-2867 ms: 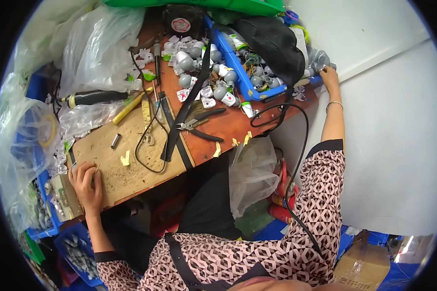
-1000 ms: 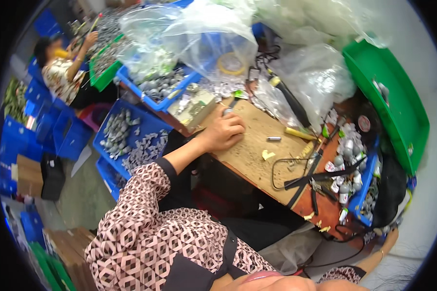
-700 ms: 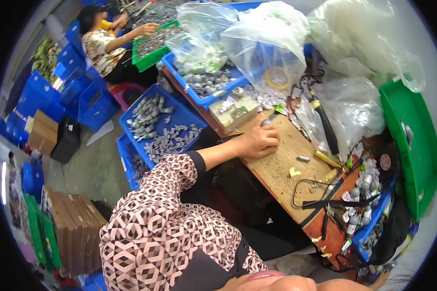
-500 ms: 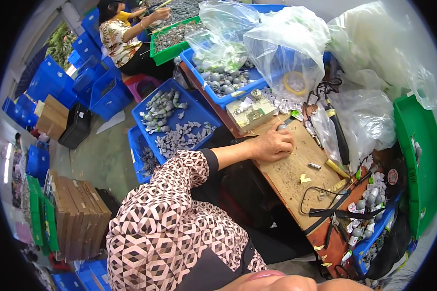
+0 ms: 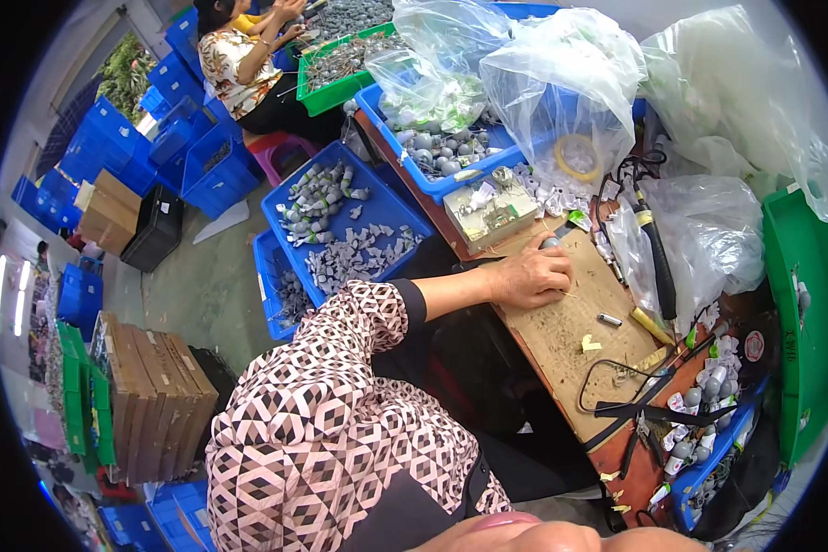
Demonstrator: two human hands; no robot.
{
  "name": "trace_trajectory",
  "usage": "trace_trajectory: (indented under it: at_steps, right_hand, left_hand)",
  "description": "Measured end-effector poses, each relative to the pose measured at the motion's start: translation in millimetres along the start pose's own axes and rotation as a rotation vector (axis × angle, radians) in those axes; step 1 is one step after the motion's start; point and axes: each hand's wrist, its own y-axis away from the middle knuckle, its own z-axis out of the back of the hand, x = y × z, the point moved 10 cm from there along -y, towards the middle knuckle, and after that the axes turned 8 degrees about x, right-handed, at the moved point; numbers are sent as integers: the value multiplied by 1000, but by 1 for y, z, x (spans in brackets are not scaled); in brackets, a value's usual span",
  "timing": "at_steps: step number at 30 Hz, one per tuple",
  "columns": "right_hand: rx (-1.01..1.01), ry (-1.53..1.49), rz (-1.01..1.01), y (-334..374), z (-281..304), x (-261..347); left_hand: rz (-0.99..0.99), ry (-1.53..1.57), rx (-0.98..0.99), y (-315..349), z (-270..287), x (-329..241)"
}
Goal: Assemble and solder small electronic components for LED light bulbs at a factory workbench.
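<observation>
My left hand (image 5: 532, 277) rests at the far edge of the worn wooden board (image 5: 561, 350), back of the hand up. Its fingers are curled round a small grey bulb-shaped part (image 5: 549, 243), whose rounded end sticks out past the knuckles. A thin pale wire or strand shows by the fingertips. Just beyond the hand is a cream block-shaped fixture (image 5: 490, 210) with metal pieces on top. A short silver cylinder (image 5: 609, 319) and a yellow scrap (image 5: 590, 343) lie on the board nearer to me. My right hand is not in the picture.
A blue crate (image 5: 340, 221) of grey-white parts stands left of the bench; another blue crate (image 5: 425, 189) holds grey bulbs. Clear plastic bags (image 5: 561, 83), a black-handled tool (image 5: 655, 258), cables and a green tray (image 5: 805, 340) crowd the right. A co-worker (image 5: 239, 69) sits at the far left.
The whole view has shifted slightly, so things sit a little further right. My left hand stays curled at the same place on the board. The co-worker's arms have moved.
</observation>
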Motion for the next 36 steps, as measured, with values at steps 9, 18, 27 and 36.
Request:
trace_trajectory:
  at_steps: [9,18,27,36]
  right_hand:
    - [-65,180,24,-2,6,29]
    - [-133,389,-47,34,29,-12]
    - [-414,372,324,40,58,-55]
    - [-532,593,-49,78,51,-44]
  left_hand:
    - [-11,-16,1,-1,1,2]
    - [11,-19,32,4,0,-3]
    - [-6,-118,-9,1,12,3]
    - [-12,-99,12,-9,5,-2]
